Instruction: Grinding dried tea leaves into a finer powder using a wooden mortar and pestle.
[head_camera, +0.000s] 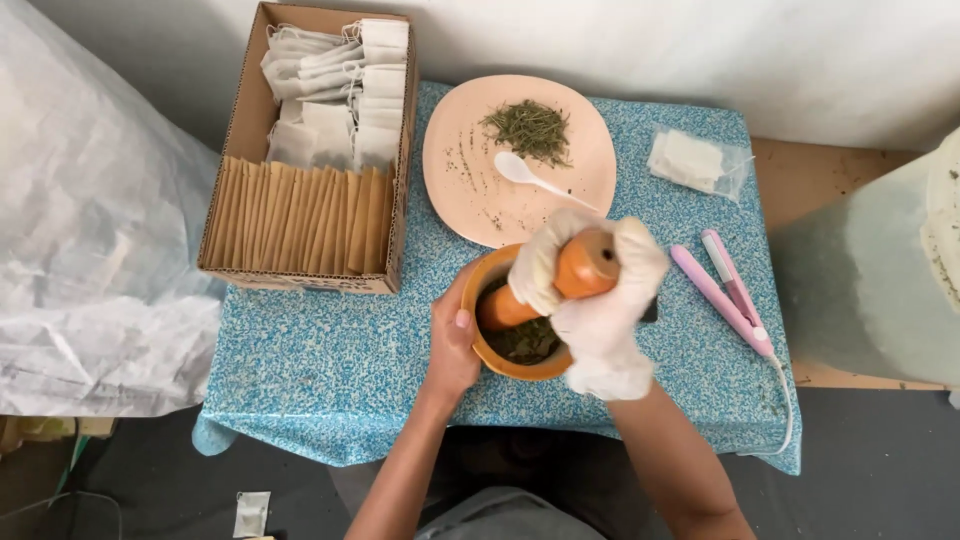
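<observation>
An orange wooden mortar (500, 362) with crushed green herbs (527, 342) inside stands near the table's front edge. My right hand (597, 300), in a white glove, grips the orange wooden pestle (578, 273), whose lower end is down in the mortar. My bare left hand (452, 342) clasps the mortar's left side, thumb on the rim. Behind the mortar lies a pale pink plate (470, 200) carrying a heap of dried green herbs (528, 130) and a white plastic spoon (528, 176).
A blue speckled cloth (330, 350) covers the small table. A cardboard box (238, 130) of white tea bags and brown envelopes sits at the back left. A pink mini sealer (722, 290) with a cord lies at the right, a clear bag of pouches (695, 162) behind it.
</observation>
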